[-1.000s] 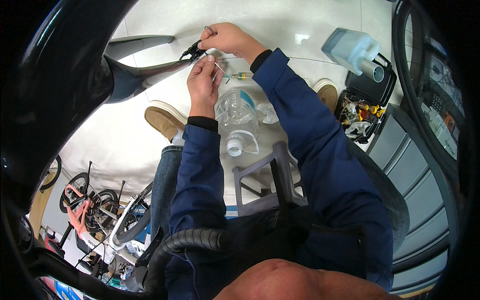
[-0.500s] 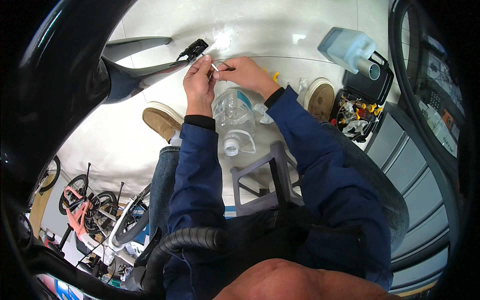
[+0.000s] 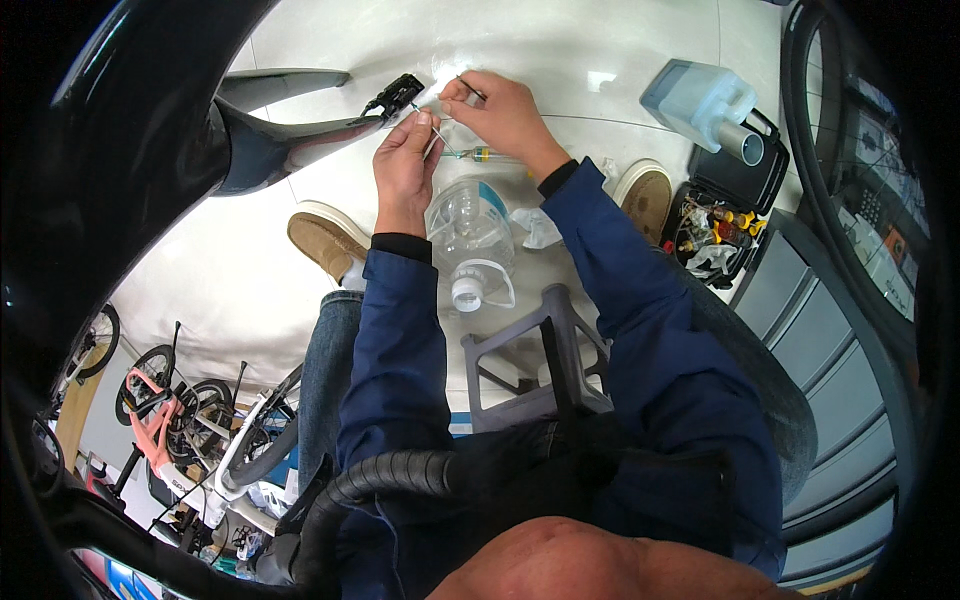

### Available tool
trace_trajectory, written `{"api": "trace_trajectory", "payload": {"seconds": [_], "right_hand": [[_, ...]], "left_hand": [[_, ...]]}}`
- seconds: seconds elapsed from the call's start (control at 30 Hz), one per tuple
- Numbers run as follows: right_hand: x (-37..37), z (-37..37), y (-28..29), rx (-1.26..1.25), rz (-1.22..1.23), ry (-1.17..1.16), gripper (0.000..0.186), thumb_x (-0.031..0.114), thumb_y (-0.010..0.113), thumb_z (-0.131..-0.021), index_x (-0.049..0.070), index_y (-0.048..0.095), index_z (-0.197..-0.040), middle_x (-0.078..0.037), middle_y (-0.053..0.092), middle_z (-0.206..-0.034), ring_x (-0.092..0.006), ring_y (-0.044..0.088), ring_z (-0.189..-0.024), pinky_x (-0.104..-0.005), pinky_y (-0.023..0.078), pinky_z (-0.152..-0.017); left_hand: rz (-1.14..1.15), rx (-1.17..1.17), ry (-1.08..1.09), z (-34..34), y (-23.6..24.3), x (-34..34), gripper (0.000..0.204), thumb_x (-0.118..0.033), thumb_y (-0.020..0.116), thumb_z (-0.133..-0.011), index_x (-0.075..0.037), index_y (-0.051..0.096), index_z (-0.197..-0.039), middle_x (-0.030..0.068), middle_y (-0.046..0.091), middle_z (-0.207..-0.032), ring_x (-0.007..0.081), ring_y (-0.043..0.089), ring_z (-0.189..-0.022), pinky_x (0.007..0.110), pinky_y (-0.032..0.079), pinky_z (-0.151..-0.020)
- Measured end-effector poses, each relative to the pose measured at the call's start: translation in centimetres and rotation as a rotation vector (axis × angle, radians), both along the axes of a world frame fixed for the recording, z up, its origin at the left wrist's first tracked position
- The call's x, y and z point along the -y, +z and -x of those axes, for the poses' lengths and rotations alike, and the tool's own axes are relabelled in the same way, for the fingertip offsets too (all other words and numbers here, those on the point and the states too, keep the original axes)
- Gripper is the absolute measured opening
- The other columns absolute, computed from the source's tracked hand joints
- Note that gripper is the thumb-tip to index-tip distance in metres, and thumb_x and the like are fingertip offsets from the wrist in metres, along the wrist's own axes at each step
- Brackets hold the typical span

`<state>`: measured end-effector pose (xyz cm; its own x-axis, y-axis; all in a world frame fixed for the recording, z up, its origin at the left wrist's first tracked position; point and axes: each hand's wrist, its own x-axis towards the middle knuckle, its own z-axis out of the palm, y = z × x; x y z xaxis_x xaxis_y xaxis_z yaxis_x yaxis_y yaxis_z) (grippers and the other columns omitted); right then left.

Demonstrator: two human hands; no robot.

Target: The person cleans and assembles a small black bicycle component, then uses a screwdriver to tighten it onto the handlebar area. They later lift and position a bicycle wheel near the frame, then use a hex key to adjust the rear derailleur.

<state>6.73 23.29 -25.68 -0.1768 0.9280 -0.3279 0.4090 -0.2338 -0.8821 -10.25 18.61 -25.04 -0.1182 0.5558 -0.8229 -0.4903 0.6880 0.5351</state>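
Observation:
My left hand (image 3: pixel 405 165) is closed, thumb and fingers pinching a thin pale tube (image 3: pixel 441 134) just below a black brake caliper (image 3: pixel 398 95). The caliper is at the end of a glossy dark bike fork leg (image 3: pixel 290 150). My right hand (image 3: pixel 505 115) is raised to the right of the caliper, its fingers closed round a thin dark tool (image 3: pixel 472 89); its full shape is hidden. Below the right hand lies a slim syringe (image 3: pixel 484 154) with a yellow band, in line with the tube. Whether they join is hard to see.
A clear plastic jug (image 3: pixel 470 225) and a crumpled tissue (image 3: pixel 538 228) are between my feet. A grey stool (image 3: pixel 480 400) stands nearer. At right are a bluish container (image 3: pixel 690 100), an open tool case (image 3: pixel 755 170) and a grey drawer cabinet (image 3: pixel 820 400). Bikes (image 3: pixel 160 430) stand lower left.
My right hand has moved up and away from my left, with the dark tool in it. The tube and the syringe now show more. My left hand stays beside the caliper.

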Motion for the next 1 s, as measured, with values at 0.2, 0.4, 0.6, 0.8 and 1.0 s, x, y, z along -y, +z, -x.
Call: {"api": "trace_trajectory", "payload": {"seconds": [0.2,0.4,0.6,0.8,1.0], "right_hand": [[-2.4,2.2,0.0,-0.017,-0.423,0.132,0.021,0.018,0.072,-0.085,0.015,0.078,-0.105,-0.002,0.07,-0.097,-0.0234,0.07,-0.086,-0.0356,0.057,-0.077],[-2.6,2.4,-0.3,0.051,-0.474,0.189,0.021,0.015,0.072,-0.087,0.013,0.078,-0.107,-0.002,0.07,-0.097,-0.0211,0.07,-0.085,-0.0338,0.057,-0.076],[-3.3,2.5,-0.9,-0.038,-0.458,0.184,0.021,0.018,0.07,-0.085,0.013,0.077,-0.105,-0.006,0.07,-0.095,-0.0266,0.07,-0.086,-0.0375,0.057,-0.077],[-0.7,-0.1,-0.3,0.015,-0.152,0.08,0.02,0.024,0.07,-0.086,0.006,0.075,-0.092,-0.01,0.072,-0.084,-0.0298,0.069,-0.079,-0.0388,0.055,-0.074],[2.6,-1.9,-0.3,-0.142,0.236,0.31,0.035,0.038,0.073,-0.093,0.004,0.077,-0.1,-0.011,0.072,-0.079,-0.019,0.064,-0.069,-0.0345,0.052,-0.07]], "left_hand": [[-0.014,-0.006,0.091,-0.6,-0.3,0.0,0.019,-0.017,0.073,-0.1,-0.005,0.073,-0.116,0.001,0.075,-0.101,0.0069,0.067,-0.085,0.022,0.055,-0.075],[-0.037,-0.003,0.108,-0.6,-0.6,0.1,0.018,-0.016,0.074,-0.099,-0.005,0.073,-0.113,0.0018,0.075,-0.1,0.0073,0.066,-0.082,0.023,0.055,-0.074],[-0.02,-0.01,0.15,-1.0,-0.6,-0.1,0.015,-0.015,0.075,-0.098,-0.006,0.073,-0.109,0.0021,0.075,-0.097,0.0078,0.065,-0.081,0.023,0.055,-0.073],[0.016,0.027,0.135,-0.8,-0.8,-0.3,0.01,-0.017,0.072,-0.1,-0.009,0.072,-0.105,0.0002,0.072,-0.094,0.0091,0.064,-0.081,0.025,0.053,-0.076],[-0.027,0.075,0.169,-0.6,-1.7,-0.4,0.01,-0.017,0.074,-0.098,-0.008,0.073,-0.102,0.0005,0.071,-0.09,0.0088,0.063,-0.077,0.024,0.053,-0.071]]}}
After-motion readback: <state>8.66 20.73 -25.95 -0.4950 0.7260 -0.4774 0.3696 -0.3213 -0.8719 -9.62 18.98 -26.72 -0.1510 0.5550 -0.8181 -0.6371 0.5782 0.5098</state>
